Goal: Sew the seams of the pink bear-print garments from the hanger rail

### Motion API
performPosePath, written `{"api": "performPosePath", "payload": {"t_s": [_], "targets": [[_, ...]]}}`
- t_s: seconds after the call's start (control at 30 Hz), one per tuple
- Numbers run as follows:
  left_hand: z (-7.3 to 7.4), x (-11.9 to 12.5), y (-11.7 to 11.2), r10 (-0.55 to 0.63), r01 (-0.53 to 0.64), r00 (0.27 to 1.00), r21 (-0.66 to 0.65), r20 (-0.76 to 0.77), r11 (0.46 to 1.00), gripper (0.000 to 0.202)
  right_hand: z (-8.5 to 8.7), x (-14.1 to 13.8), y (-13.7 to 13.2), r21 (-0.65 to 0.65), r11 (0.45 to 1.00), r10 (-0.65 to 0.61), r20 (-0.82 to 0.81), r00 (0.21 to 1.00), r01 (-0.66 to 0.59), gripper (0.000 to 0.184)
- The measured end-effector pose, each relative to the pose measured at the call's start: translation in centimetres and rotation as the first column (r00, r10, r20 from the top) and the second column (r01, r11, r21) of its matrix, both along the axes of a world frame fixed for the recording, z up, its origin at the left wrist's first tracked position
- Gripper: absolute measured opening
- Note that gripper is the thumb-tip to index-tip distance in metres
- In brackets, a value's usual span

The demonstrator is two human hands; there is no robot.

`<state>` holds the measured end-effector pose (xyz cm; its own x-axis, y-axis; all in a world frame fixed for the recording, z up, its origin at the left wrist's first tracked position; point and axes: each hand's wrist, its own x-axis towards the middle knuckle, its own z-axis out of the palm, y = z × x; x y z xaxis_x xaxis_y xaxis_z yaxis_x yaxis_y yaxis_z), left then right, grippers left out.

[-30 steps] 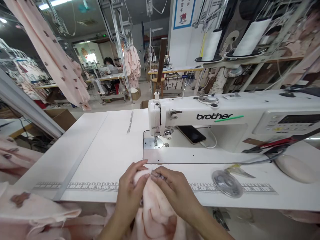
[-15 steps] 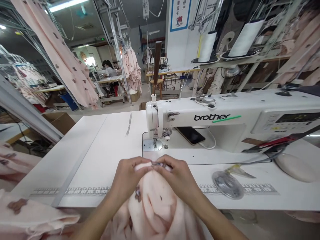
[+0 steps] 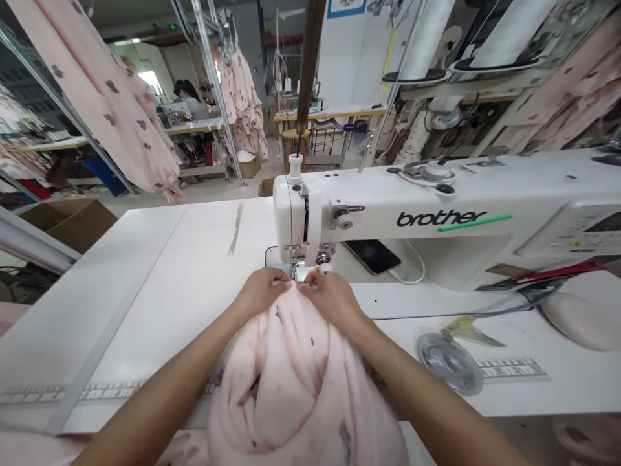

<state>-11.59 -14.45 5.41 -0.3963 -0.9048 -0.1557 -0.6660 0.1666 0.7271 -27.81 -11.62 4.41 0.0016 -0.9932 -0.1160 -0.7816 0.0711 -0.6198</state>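
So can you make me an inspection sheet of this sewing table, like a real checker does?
Surface: white sewing table, printed ruler along its front.
Job's things: pink printed fabric bunched at the presser foot of a Brother sewing machine.
Clutter: phone under the machine arm; clear plastic disc.
Grips: left hand and right hand both pinch the fabric.
Cables: white cord at the phone; grey cord on the table.
Surroundings: white thread cones, hanging pink garments, a person at a far table.
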Motion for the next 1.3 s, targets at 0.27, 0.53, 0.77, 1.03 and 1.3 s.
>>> {"api": "performPosePath", "payload": {"t_s": [0.27,0.53,0.77,1.03,1.3], "targets": [[-0.2,-1.1,-0.9,0.086,-0.085,0.99,-0.011,0.115,0.996,0.019,-1.0,-0.3,-1.7,0.023,0.999,-0.039,-0.09,0.995,0.041,0.011],[-0.6,-1.6,-1.3,0.133,-0.122,0.979,-0.077,0.153,0.99,0.014,-0.9,-0.2,-1.8,-0.013,0.999,-0.052,-0.172,0.984,0.051,0.015],[-0.7,-1.6,-1.4,0.142,-0.128,0.982,-0.115,0.125,0.985,0.013,-1.3,-0.1,-1.6,-0.073,0.996,-0.062,-0.161,0.985,0.051,0.013],[-1.2,-1.6,-1.4,0.155,-0.131,0.978,-0.163,0.143,0.978,0.015,-1.5,0.0,-1.6,-0.104,0.992,-0.086,-0.168,0.982,0.069,0.009],[-1.6,-1.6,-1.4,0.155,-0.132,0.981,-0.18,0.119,0.975,0.018,-1.7,0.1,-1.7,-0.127,0.989,-0.098,-0.202,0.974,0.073,0.012]]}}
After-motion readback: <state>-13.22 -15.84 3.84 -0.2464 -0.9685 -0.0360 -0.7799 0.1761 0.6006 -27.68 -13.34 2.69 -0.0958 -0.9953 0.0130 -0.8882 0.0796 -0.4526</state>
